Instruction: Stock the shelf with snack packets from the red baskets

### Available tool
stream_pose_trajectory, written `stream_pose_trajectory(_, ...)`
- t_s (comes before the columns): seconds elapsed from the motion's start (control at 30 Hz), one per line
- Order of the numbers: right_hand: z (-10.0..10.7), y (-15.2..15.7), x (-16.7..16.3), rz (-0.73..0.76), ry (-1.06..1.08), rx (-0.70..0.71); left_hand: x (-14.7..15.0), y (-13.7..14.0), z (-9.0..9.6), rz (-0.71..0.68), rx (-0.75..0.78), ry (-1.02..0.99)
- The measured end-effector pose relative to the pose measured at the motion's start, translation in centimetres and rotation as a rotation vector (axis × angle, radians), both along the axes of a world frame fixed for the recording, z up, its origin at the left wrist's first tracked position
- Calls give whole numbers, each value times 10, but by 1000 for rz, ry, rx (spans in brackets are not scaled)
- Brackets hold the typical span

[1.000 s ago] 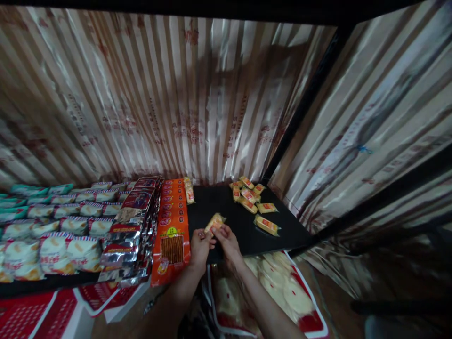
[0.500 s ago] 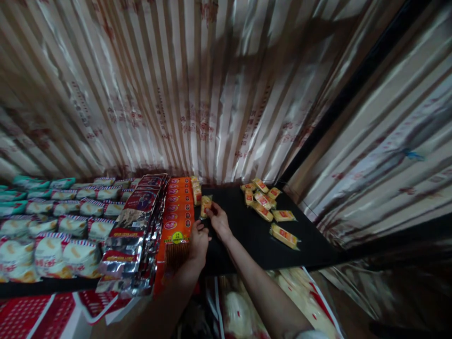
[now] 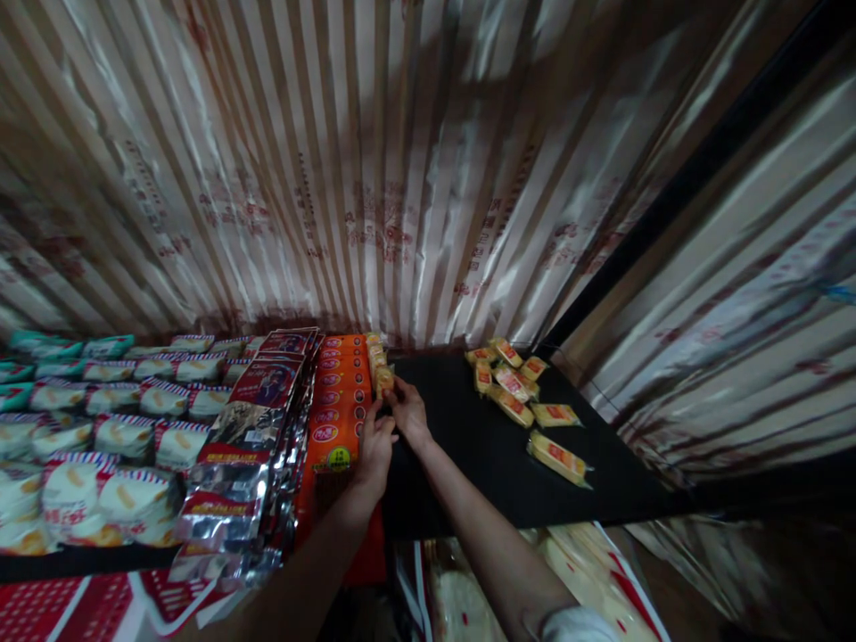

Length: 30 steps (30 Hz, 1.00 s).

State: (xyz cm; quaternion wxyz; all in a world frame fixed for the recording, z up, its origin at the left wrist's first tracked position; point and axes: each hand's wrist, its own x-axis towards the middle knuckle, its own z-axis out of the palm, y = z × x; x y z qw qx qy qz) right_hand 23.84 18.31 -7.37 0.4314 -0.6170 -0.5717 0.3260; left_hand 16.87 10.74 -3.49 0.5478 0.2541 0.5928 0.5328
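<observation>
A small yellow wrapped snack packet (image 3: 383,380) lies between my two hands, at the near end of a short row of similar wrapped packets (image 3: 374,346) beside the orange packages. My right hand (image 3: 409,414) pinches it from the right. From the near side, my left hand (image 3: 375,443) has its fingers curled and its fingertips at the packet's lower end. Just left of my hands is a row of overlapping orange packages (image 3: 340,392). Several loose yellow packets (image 3: 512,382) lie in a heap on the black shelf (image 3: 455,464) to the right.
Dark red and silver pouches (image 3: 247,419) overlap left of the orange packages. Rows of white snack bags (image 3: 137,504) fill the far left. A striped plastic sheet (image 3: 401,178) hangs behind the shelf. Below are a red basket (image 3: 100,606) and a container of pale packages (image 3: 461,597).
My right hand has brought the yellow packet down and left against the row by the orange packages. My left hand's fingertips have moved up to its near end. The view has shifted slightly.
</observation>
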Motion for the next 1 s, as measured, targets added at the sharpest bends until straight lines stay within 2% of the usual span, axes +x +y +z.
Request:
stream_pose_trajectory(0.3,-2,3,-2,57,-1,45,-3,8,-7,-11,34,8)
stream_pose_trajectory(0.67,-6,-2,-2,24,-35,34,-2,19,-19,20,67,15)
stream_pose_trajectory(1.0,-3,-5,-6,32,-94,73,-7,29,-7,-18,40,209)
